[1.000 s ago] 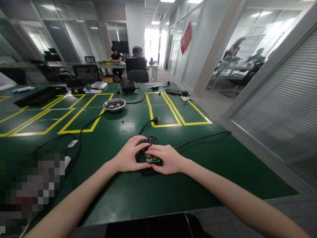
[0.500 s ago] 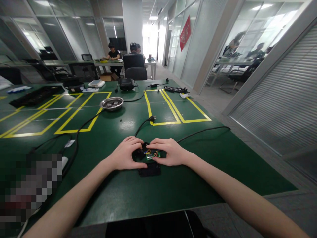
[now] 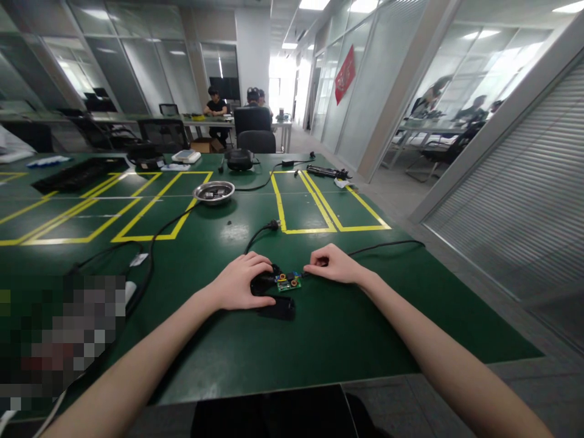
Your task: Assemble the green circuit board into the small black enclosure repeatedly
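Observation:
A small green circuit board (image 3: 289,281) with copper-coloured coils lies on the green table between my hands. My left hand (image 3: 241,281) curves around a black part at the board's left side, thumb and fingers closed on it. Just below the board is a flat black casing piece (image 3: 283,307), near my left thumb. My right hand (image 3: 335,264) is pinched at the board's right end, where a dark cable seems to meet it. What exactly its fingertips hold is too small to tell.
A black plug (image 3: 272,225) on a cord lies beyond my left hand. Farther back are a metal bowl (image 3: 214,193) with metal parts, yellow tape outlines, a black device (image 3: 239,159) and a folded black tripod-like object (image 3: 327,172). People sit at a far table.
My right hand has moved off the board to its right and closed into a pinch, uncovering more of the board. My left hand stays around the black part. The view has shifted slightly.

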Available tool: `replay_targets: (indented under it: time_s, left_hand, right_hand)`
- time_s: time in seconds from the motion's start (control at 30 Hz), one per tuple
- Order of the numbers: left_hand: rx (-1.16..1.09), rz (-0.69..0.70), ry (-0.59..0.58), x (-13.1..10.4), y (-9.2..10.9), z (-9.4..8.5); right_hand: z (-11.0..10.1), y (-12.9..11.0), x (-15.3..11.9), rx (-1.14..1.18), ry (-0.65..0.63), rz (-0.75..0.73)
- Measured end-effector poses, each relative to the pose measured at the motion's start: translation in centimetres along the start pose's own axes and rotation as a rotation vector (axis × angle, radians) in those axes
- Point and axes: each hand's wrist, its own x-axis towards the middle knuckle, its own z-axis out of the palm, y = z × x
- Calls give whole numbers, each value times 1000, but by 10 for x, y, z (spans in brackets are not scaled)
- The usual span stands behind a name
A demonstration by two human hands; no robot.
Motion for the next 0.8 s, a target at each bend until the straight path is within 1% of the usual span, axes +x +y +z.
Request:
replay_targets:
  time_s: [0.2, 0.33, 0.43, 0.53, 0.63, 0.8]
  left_hand:
    - [26, -13, -24, 3, 3, 5]
    - [39, -14, -46, 3, 3, 5]
    - [39, -9, -46, 2, 3, 4]
    - [38, -9, -61, 1, 3, 2]
    - [33, -14, -74, 1, 4, 2]
    - [31, 14, -48, 1, 8, 7]
  right_hand:
    - [12, -12, 0, 81, -82, 6]
    - [5, -16, -3, 79, -112, -7]
    - [-3, -14, -6, 63, -103, -1]
    - [-3, -10, -6, 36, -93, 16]
    - [10, -10, -4, 5, -78, 7]
    - [40, -23, 0, -111, 67, -88]
